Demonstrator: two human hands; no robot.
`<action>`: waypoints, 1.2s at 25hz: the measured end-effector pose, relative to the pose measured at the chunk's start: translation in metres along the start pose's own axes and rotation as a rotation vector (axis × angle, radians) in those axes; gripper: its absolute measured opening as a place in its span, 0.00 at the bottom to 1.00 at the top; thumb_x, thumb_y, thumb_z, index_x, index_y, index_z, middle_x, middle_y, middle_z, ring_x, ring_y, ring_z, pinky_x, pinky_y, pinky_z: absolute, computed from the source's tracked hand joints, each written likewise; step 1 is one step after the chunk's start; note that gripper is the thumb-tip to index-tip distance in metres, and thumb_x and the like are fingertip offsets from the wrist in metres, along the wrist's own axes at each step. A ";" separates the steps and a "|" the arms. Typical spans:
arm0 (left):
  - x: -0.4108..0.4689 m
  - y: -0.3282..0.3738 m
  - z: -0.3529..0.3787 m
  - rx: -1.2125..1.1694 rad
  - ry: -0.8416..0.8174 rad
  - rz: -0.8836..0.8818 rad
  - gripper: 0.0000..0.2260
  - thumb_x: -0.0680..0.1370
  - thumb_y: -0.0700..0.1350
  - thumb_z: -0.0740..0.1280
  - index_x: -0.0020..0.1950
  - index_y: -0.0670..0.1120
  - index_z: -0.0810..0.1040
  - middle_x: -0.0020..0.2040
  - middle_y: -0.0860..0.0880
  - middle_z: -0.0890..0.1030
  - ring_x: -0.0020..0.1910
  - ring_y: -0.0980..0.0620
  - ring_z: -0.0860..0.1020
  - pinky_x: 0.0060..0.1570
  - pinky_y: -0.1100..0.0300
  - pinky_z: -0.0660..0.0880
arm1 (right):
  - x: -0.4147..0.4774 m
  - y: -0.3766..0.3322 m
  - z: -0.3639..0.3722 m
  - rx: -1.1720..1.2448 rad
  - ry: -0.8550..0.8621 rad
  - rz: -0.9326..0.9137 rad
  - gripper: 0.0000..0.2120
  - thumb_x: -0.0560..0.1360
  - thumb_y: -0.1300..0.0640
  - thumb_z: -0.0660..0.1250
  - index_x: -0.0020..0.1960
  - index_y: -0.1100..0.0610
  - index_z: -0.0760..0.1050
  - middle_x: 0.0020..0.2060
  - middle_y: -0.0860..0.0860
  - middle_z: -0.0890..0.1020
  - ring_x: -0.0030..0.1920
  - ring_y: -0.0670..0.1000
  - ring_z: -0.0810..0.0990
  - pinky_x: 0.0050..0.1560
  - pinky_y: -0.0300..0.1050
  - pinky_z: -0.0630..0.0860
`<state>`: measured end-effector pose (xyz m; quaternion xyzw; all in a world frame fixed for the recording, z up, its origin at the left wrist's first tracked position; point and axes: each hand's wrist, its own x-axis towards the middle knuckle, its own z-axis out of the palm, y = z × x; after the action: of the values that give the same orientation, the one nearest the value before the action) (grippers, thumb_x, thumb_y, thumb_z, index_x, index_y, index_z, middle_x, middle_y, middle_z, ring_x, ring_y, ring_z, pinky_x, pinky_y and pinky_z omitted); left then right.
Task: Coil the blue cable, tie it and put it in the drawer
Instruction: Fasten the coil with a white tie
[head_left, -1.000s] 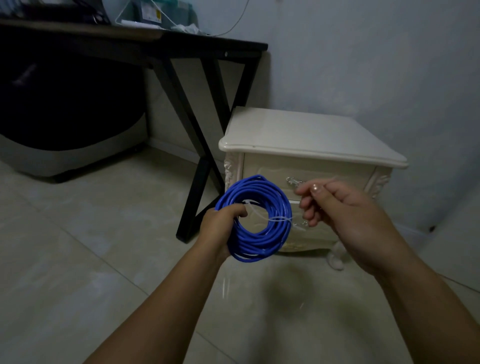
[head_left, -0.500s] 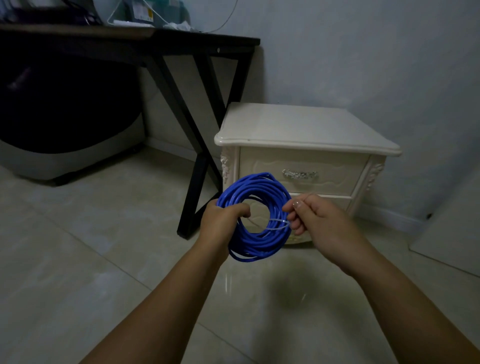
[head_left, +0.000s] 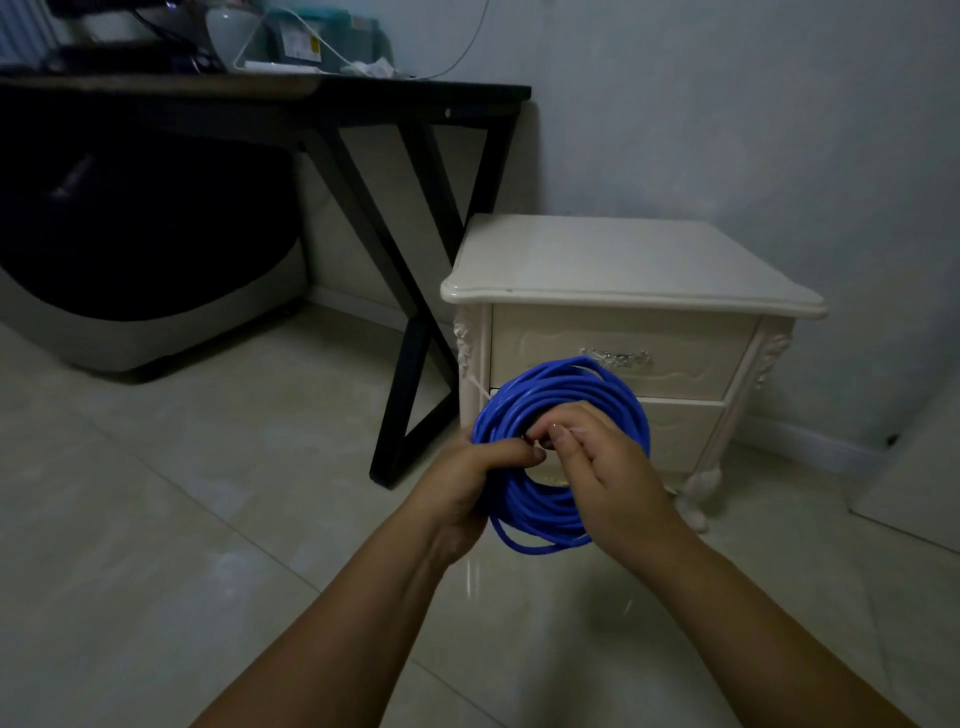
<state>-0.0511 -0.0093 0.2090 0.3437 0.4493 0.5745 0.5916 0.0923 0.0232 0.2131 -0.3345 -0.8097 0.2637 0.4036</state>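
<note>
Head view: the cable (head_left: 561, 384) is wound into a round blue coil, held up in the middle of the frame, in front of the cream nightstand (head_left: 623, 270). The left hand (head_left: 467, 473) grips the coil's left side, fingers curled round the bundle. The right hand (head_left: 608, 478) lies over the coil's centre, thumb and forefinger pinched on what looks like a thin white tie (head_left: 576, 430). A pale tail sticks out at the coil's upper left.

The top drawer (head_left: 675, 358) sits closed behind the coil, its handle (head_left: 615, 357) just above the blue loops. The tiled floor (head_left: 208, 519) fills the lower frame.

Coiling looks finished and the tying seems in hand. Opening the drawer and laying the cable inside are not yet done.
</note>
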 end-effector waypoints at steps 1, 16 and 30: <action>0.000 0.001 -0.004 0.004 -0.032 0.005 0.19 0.69 0.33 0.70 0.59 0.42 0.79 0.47 0.45 0.84 0.48 0.47 0.82 0.49 0.56 0.78 | 0.000 -0.001 0.000 0.014 -0.001 -0.025 0.11 0.80 0.58 0.56 0.49 0.51 0.76 0.46 0.43 0.78 0.50 0.41 0.77 0.51 0.29 0.71; -0.002 0.001 -0.004 -0.040 0.392 0.033 0.09 0.78 0.45 0.66 0.48 0.45 0.85 0.42 0.43 0.86 0.39 0.47 0.84 0.41 0.54 0.81 | -0.008 -0.007 0.002 0.349 -0.049 0.268 0.07 0.77 0.65 0.65 0.50 0.54 0.71 0.45 0.47 0.83 0.48 0.40 0.83 0.50 0.37 0.78; 0.001 -0.006 -0.011 -0.140 0.366 0.023 0.11 0.78 0.46 0.67 0.57 0.44 0.83 0.45 0.44 0.85 0.40 0.48 0.83 0.40 0.56 0.79 | -0.008 -0.015 -0.013 0.587 -0.033 0.363 0.04 0.77 0.66 0.62 0.48 0.60 0.74 0.36 0.50 0.86 0.40 0.48 0.86 0.42 0.35 0.79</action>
<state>-0.0593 -0.0105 0.1995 0.1965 0.5041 0.6639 0.5161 0.1020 0.0099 0.2270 -0.3382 -0.6331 0.5584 0.4159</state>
